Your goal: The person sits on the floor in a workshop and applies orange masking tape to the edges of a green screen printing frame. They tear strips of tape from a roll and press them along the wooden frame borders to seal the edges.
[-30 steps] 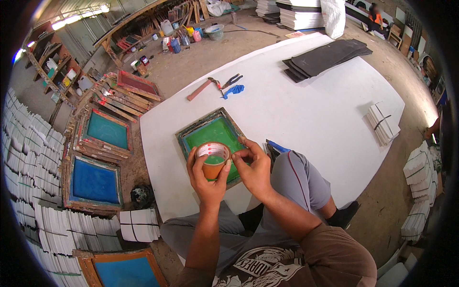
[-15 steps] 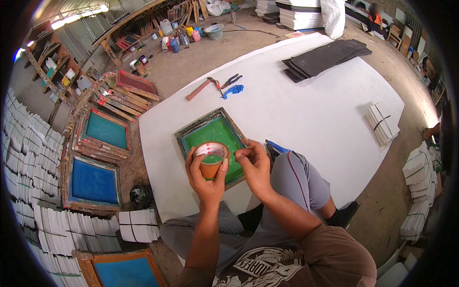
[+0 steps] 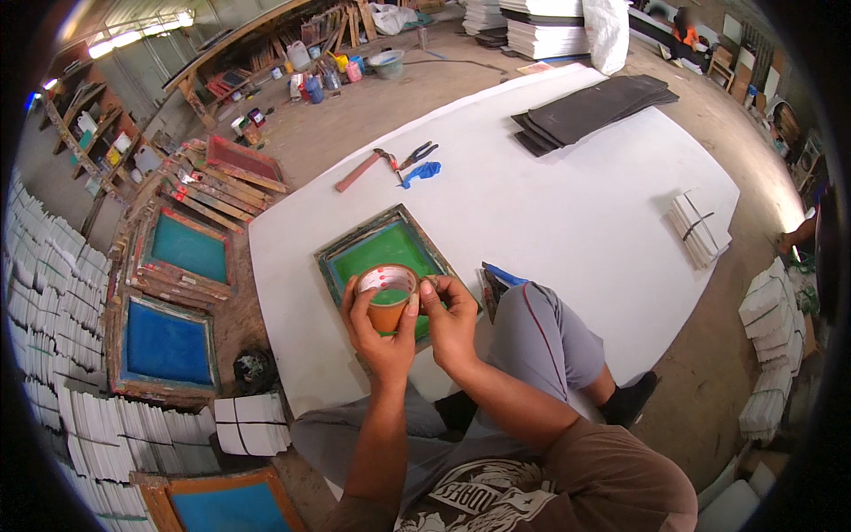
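My left hand [image 3: 381, 341] is closed around a roll of brown packing tape [image 3: 383, 312], its thumb and fingers on opposite sides and the white inner core tilted upward. Against the right side of the roll, my right hand [image 3: 452, 324] has thumb and fingers pinched together. What lies between those fingertips is too small to make out. Below both hands a wooden-framed screen with green mesh [image 3: 368, 253] lies on the white sheet surface [image 3: 567, 239]. The hands and roll hide part of its near side.
Farther off lie a hammer [image 3: 357, 171], pliers [image 3: 418, 154] and a crumpled blue piece [image 3: 420, 174]. A blue-edged tool [image 3: 503, 275] sits by my knee. Black sheets [image 3: 594, 113] and a strapped white bundle [image 3: 698, 229] rest rightward. Framed screens [image 3: 168, 341] stand left.
My right hand has moved left, from a little apart to against the tape roll. The left hand keeps hold of the roll. The whole view has shifted slightly.
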`<act>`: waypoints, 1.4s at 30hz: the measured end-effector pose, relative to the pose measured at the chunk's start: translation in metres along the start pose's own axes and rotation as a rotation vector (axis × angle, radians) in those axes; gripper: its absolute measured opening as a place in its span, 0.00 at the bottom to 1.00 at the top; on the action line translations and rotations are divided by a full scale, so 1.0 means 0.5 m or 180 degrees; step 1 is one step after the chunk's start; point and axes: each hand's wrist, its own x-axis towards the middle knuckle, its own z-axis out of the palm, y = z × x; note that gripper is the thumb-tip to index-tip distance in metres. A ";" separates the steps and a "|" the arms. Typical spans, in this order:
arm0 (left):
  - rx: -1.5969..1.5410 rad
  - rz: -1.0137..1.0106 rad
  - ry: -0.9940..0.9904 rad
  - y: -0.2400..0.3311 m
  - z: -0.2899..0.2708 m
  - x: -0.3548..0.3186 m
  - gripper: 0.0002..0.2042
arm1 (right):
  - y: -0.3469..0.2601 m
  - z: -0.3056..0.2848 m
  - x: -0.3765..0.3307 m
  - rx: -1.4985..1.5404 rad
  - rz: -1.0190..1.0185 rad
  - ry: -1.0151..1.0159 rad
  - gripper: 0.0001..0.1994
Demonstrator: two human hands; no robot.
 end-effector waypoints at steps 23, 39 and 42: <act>-0.0674 0.0113 -0.0425 0.080 0.194 -0.032 0.28 | -0.053 -0.190 0.095 -0.1754 -0.0218 0.0788 0.11; -0.0647 -0.0242 -0.0534 0.077 0.210 -0.037 0.27 | -0.073 -0.201 0.081 0.0013 0.0282 0.0846 0.10; -0.0706 -0.0171 -0.0506 0.092 0.222 -0.037 0.27 | -0.059 -0.194 0.079 -0.0057 0.0045 0.0862 0.12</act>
